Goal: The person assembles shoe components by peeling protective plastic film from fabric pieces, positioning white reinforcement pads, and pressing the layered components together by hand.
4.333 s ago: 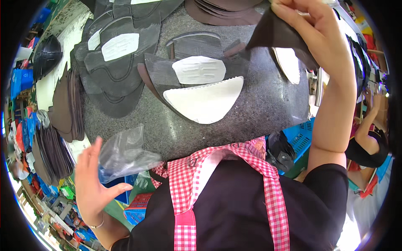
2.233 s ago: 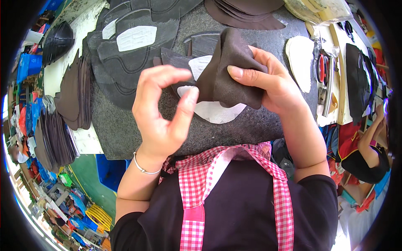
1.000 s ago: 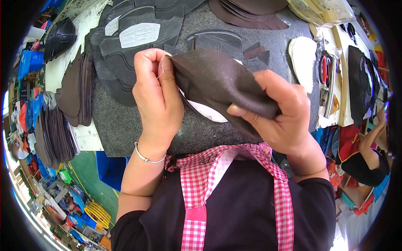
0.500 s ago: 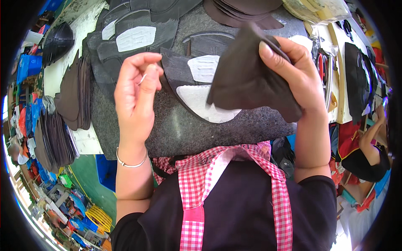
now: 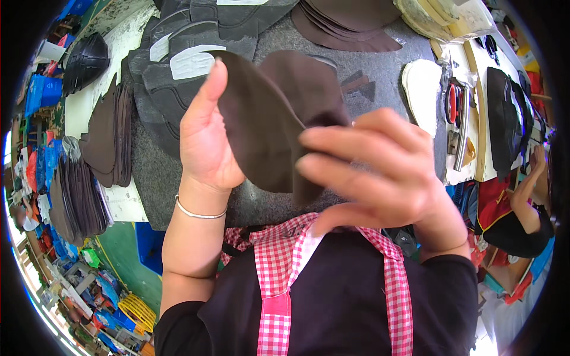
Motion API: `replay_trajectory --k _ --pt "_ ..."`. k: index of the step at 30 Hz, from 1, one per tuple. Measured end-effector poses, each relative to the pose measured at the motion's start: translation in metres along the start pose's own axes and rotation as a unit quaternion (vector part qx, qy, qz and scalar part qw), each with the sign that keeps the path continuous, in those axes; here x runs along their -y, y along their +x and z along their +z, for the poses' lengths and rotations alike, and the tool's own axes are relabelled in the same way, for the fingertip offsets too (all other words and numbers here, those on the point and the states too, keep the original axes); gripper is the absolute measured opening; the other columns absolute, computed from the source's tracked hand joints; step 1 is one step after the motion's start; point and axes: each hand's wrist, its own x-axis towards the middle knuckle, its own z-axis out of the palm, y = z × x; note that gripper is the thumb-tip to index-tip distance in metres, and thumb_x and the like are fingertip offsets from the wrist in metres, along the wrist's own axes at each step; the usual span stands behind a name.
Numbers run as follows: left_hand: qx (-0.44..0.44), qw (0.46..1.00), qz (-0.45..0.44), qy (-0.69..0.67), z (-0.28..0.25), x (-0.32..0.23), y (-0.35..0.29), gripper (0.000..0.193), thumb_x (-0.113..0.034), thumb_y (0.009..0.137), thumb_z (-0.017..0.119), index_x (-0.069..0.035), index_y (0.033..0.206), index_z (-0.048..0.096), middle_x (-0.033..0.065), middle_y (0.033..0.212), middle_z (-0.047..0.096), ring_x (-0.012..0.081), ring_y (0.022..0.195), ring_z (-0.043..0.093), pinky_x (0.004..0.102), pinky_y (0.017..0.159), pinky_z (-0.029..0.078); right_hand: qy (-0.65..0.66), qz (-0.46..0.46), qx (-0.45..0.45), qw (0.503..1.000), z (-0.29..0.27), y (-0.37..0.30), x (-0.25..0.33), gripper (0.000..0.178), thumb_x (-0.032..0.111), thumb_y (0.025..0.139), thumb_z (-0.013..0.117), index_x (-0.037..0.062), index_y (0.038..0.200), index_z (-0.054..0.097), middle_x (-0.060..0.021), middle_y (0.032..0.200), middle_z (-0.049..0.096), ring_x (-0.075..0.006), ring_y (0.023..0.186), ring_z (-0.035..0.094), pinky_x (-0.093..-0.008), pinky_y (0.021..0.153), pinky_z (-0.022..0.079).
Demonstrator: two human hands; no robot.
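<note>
My left hand [image 5: 205, 133] holds a dark brown, curved shoe-upper piece [image 5: 252, 124] upright above the table, its thumb along the left edge and its other fingers hidden behind. The piece is bent, with a second rounded flap [image 5: 309, 83] rising behind the front one. To the right, my right hand [image 5: 386, 169] is blurred, its fingers stretched and the thumb apart below. Its fingertips overlap the brown piece's right edge; whether they touch it I cannot tell. Just beyond my left hand lie black upper pieces [image 5: 172, 98] with white patches.
Dark grey matting [image 5: 157, 190] covers the worktable. Brown cut pieces are stacked at the back [image 5: 332, 35] and on the left [image 5: 110, 139]. On the right are a white sole-shaped piece [image 5: 421, 89], red-handled scissors [image 5: 454, 104] and black pieces [image 5: 502, 118]. Another person's arm [image 5: 525, 190] shows far right.
The brown piece has passed from my right hand to my left and moved leftward. My right hand has come lower, with its fingers spread. The black piece with white patches in front has gone from sight.
</note>
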Motion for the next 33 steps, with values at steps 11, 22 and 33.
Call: replay_trajectory --k 11,22,33 --pt "0.130 0.983 -0.057 -0.118 0.009 0.019 -0.007 0.047 -0.026 0.107 0.033 0.005 0.138 0.047 0.0229 0.140 0.053 0.0367 0.131 0.051 0.0515 0.113 0.037 0.792 0.426 -0.247 0.360 0.046 -0.030 0.038 0.070 0.059 0.089 0.064 0.0041 0.132 0.055 -0.0101 0.118 0.066 -0.0180 0.110 0.063 -0.0382 0.088 0.053" --pt "0.005 0.999 -0.014 -0.039 0.015 0.005 -0.027 0.062 -0.030 0.107 0.033 0.004 0.154 0.008 0.0262 0.152 0.033 0.0353 0.139 0.041 0.0512 0.115 0.034 0.590 0.451 -0.369 0.559 0.040 -0.042 -0.021 0.015 0.018 0.096 0.066 0.0037 0.102 0.066 -0.0040 0.092 0.069 -0.0127 0.083 0.066 -0.0274 0.073 0.055" --pt "0.077 0.895 0.253 0.360 0.006 -0.004 -0.030 0.034 -0.004 0.095 0.062 0.007 0.127 0.059 0.0185 0.119 0.067 0.0212 0.104 0.066 0.0360 0.095 0.051 0.075 0.016 -0.262 0.962 0.004 -0.033 -0.015 0.027 -0.007 0.074 0.070 0.0015 0.099 0.070 -0.0155 0.091 0.067 -0.0235 0.072 0.065 -0.0303 0.061 0.052"
